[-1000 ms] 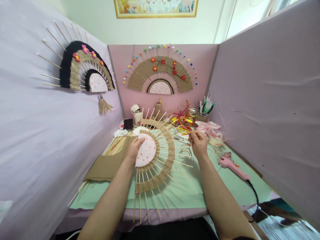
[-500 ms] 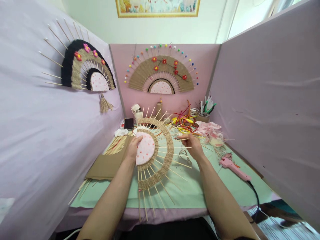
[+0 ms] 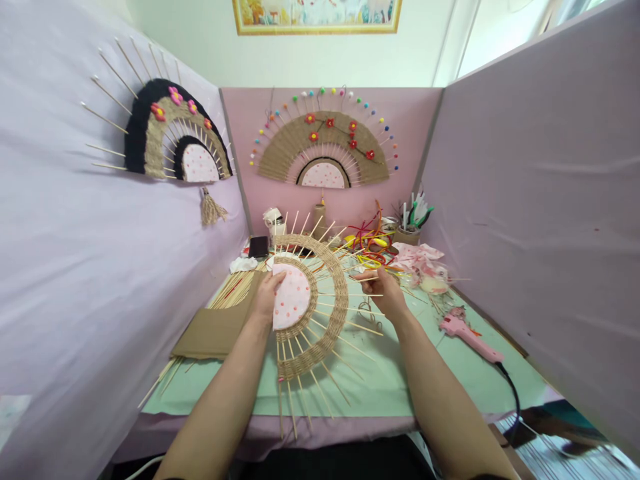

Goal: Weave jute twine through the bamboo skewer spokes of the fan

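Observation:
A half-round fan of wooden skewers woven with jute cord (image 3: 334, 301) stands on edge over the green mat (image 3: 435, 373). Its pink dotted centre piece (image 3: 293, 297) faces me. My left hand (image 3: 266, 295) grips that centre piece at its left edge, thumb on the front. My right hand (image 3: 380, 288) is closed in a pinch at the tips of the skewers on the fan's right side, seemingly on a thin strand that is too fine to make out.
A pink glue gun (image 3: 467, 333) with a black cable lies at the right. Brown fabric (image 3: 215, 327) and loose skewers lie at the left. Coloured wires (image 3: 370, 243), a tool pot (image 3: 407, 227) and pink scraps (image 3: 423, 260) crowd the back. Finished fans hang on the partition walls.
My right hand moved left and slightly down to the skewer tips. The fan turned a little in my left hand and rose slightly.

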Motion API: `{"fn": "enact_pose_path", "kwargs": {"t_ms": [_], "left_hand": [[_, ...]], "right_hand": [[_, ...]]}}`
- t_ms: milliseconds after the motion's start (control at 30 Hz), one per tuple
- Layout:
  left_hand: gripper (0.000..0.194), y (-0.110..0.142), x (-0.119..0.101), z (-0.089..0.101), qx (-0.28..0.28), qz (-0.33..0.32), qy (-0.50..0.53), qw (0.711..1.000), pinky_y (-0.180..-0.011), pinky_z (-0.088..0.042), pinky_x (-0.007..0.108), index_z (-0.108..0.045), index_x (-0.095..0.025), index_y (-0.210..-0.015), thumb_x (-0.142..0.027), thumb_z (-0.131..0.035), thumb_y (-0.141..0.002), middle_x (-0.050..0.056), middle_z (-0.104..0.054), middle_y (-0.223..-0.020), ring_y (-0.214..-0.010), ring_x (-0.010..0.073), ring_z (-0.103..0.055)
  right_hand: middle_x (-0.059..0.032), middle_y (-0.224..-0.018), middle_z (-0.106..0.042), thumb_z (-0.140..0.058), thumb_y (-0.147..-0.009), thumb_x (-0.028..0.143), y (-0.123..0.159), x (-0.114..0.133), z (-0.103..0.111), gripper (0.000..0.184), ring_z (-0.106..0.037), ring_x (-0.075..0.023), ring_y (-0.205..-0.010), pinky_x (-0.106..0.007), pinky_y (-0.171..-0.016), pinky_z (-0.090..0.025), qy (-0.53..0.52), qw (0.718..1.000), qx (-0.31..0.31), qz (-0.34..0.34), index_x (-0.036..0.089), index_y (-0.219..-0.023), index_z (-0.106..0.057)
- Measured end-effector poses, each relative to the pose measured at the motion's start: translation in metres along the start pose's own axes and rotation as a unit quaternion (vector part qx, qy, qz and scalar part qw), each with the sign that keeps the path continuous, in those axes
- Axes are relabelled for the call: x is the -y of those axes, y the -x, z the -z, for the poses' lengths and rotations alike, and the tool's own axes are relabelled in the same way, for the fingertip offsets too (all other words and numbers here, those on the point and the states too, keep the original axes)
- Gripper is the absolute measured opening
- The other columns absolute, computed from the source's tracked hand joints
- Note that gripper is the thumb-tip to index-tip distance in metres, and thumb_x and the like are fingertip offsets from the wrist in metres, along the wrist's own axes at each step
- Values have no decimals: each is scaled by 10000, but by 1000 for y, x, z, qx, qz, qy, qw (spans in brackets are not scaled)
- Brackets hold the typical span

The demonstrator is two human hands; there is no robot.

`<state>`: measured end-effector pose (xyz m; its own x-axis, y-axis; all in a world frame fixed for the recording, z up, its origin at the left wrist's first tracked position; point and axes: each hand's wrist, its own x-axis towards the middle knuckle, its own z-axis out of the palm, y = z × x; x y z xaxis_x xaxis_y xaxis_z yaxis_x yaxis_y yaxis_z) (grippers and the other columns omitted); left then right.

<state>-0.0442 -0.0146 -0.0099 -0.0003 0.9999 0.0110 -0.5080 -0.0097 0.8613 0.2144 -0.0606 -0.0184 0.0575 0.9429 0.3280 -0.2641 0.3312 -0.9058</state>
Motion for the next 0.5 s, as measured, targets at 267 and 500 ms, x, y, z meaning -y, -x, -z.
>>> {"fn": "enact_pose_path", "kwargs": {"t_ms": [267,500], "left_hand": [[270,4,-4,-3,-4,-5,2,1000,-679,-523,287,-606,-142,-903,-197,-659,-645,25,-679,-729,-674,174,-658],[293,4,-4,-3,-9,-7,-7,1000,-684,-522,281,-611,-140,-924,-191,-660,-640,28,-679,-741,-691,173,-660]], "right_hand": [[-11,-545,-458,-515,-741,614,-3,-2,3,480,-377,-117,-518,-254,-467,-275,20,999,-29,-2,170,-647,-671],[21,-503,-387,-539,-766,535,-4,1,3,414,-326,-96,-482,-247,-453,-251,52,992,-98,54,164,-631,-664]]}}
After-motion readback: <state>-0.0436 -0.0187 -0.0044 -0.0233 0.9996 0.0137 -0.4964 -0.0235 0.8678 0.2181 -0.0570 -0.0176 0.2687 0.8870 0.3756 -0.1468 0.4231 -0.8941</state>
